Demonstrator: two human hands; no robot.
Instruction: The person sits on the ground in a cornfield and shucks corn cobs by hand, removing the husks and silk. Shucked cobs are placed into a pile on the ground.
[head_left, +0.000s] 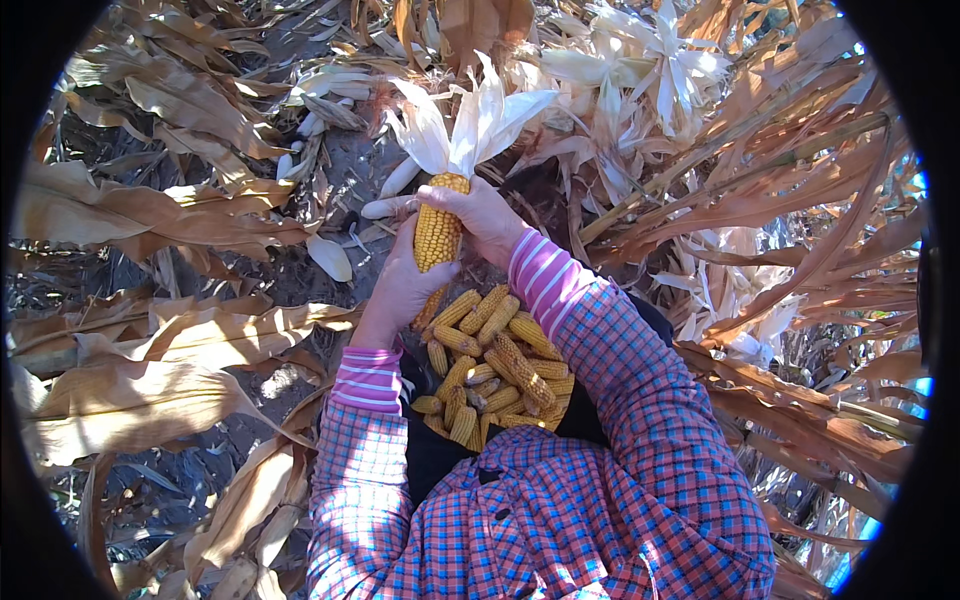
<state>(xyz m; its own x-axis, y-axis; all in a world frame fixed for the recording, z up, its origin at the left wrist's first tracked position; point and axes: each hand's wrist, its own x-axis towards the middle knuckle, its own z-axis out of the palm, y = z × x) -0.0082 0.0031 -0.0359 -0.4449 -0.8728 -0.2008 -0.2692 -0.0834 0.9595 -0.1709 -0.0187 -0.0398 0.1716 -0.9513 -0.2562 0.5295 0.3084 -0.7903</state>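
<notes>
Between my hands is a yellow ear of corn (436, 234) with bare kernels. Its pale dry husk (463, 139) is peeled back and fans out beyond the far end. My left hand (407, 279) wraps the near part of the ear, thumb across it. At the husk end, my right hand (480, 214) grips the ear with its thumb over the kernels. Below my hands, a heap of husked corn ears (502, 367) lies close in front of my body; whatever holds the heap is mostly hidden.
Dry corn leaves (150, 397) spread over the ground on the left. Leaning dry cornstalks (750, 161) crowd the right side. Loose pale husks (611, 75) lie at the far side, and a single husk piece (330, 257) rests on the soil left of my hands.
</notes>
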